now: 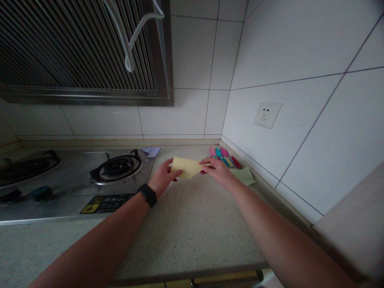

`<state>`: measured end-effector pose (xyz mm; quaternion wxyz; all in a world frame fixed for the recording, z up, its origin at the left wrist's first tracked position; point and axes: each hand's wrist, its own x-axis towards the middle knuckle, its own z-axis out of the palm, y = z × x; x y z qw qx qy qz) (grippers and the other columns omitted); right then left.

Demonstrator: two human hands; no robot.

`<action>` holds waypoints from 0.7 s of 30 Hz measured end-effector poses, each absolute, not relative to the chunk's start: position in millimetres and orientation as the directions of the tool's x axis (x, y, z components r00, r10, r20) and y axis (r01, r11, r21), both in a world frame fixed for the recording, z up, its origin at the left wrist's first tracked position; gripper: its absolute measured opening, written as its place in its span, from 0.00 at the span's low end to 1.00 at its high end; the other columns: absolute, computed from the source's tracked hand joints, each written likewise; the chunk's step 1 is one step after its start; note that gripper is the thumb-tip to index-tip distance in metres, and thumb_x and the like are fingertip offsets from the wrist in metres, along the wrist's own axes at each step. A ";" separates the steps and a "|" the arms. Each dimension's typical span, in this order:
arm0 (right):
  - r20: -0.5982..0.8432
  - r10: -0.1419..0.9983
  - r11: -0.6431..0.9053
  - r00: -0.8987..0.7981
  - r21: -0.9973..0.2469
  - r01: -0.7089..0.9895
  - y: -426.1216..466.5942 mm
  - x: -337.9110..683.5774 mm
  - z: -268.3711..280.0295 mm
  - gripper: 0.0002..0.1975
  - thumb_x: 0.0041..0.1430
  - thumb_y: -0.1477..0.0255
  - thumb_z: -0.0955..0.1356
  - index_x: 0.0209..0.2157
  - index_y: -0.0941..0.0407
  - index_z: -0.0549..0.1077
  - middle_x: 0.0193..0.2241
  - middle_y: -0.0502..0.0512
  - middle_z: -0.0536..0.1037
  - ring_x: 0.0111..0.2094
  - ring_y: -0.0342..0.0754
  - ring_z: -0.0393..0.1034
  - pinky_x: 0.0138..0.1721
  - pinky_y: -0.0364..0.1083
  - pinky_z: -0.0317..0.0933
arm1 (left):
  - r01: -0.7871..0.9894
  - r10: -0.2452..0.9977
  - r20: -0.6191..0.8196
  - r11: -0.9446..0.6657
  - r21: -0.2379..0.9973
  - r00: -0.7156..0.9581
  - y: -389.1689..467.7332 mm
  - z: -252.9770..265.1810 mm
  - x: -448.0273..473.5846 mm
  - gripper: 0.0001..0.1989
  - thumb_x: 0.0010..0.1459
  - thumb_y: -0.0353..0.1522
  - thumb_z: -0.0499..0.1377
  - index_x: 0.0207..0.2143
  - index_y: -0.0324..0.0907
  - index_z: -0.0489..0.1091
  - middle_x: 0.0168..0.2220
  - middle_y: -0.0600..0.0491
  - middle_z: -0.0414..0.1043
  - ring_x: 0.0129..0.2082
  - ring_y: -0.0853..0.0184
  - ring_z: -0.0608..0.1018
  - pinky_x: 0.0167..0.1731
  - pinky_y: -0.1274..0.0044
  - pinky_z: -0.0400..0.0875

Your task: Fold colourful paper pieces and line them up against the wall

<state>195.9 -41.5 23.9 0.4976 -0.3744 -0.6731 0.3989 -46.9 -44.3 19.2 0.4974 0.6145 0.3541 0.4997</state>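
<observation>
A pale yellow sheet of paper (186,166) is held between my two hands, a little above the speckled countertop (198,224). My left hand (164,176) pinches its left end, with the thumb lying on the face of the paper. At the right end, the fingertips of my right hand (216,169) grip a corner that looks bent or folded. Beyond my right hand lies a cluster of small folded paper pieces (223,154) in pink, blue, yellow and red. A light green sheet of paper (245,176) lies partly behind my right wrist.
On the left is a gas stove (72,196) with two burners and knobs. A lilac paper (152,151) lies at the stove's back right corner. Overhead hangs a range hood (90,48) with a white cable (129,60). A socket (268,115) is on the right tiled wall.
</observation>
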 end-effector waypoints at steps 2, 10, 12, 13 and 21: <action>0.382 0.897 0.398 -0.221 -0.917 0.031 -41.8 195.0 24.5 0.14 0.53 0.67 0.72 0.42 0.54 0.74 0.35 0.53 0.79 0.32 0.44 0.75 0.38 0.47 0.71 | -0.032 0.918 0.256 -0.258 0.966 0.302 -44.4 20.2 -47.1 0.26 0.49 0.36 0.66 0.50 0.36 0.68 0.42 0.44 0.75 0.32 0.68 0.75 0.24 0.80 0.67; 0.315 0.937 0.277 -0.153 -0.933 -0.228 -46.4 191.8 31.8 0.12 0.50 0.64 0.74 0.32 0.56 0.73 0.29 0.50 0.77 0.29 0.43 0.73 0.32 0.45 0.70 | -0.039 0.916 0.204 -0.203 0.978 0.346 -49.6 23.5 -46.8 0.20 0.50 0.36 0.66 0.45 0.36 0.73 0.41 0.45 0.77 0.31 0.69 0.74 0.26 0.80 0.66; 0.313 0.937 0.269 -0.157 -0.930 -0.250 -48.4 191.9 33.9 0.12 0.50 0.63 0.74 0.31 0.57 0.73 0.28 0.50 0.76 0.28 0.43 0.72 0.30 0.43 0.68 | -0.039 0.914 0.192 -0.190 0.981 0.358 -48.6 21.6 -47.0 0.20 0.50 0.36 0.66 0.44 0.36 0.74 0.40 0.45 0.77 0.31 0.69 0.74 0.27 0.80 0.66; 0.315 0.936 0.269 -0.159 -0.928 -0.258 -49.2 192.2 34.5 0.12 0.50 0.63 0.74 0.30 0.57 0.74 0.27 0.50 0.76 0.28 0.42 0.71 0.29 0.43 0.67 | -0.037 0.914 0.185 -0.184 0.982 0.361 -47.9 20.6 -47.1 0.20 0.50 0.37 0.66 0.43 0.36 0.74 0.40 0.45 0.77 0.30 0.69 0.74 0.27 0.80 0.66; 0.328 0.928 0.286 -0.175 -0.931 -0.228 -47.8 196.5 32.5 0.12 0.52 0.62 0.73 0.28 0.57 0.73 0.24 0.48 0.74 0.25 0.41 0.69 0.28 0.42 0.65 | -0.039 0.889 0.176 -0.177 0.983 0.423 -49.7 20.3 -48.0 0.19 0.50 0.38 0.66 0.44 0.37 0.76 0.39 0.46 0.77 0.32 0.69 0.74 0.29 0.79 0.66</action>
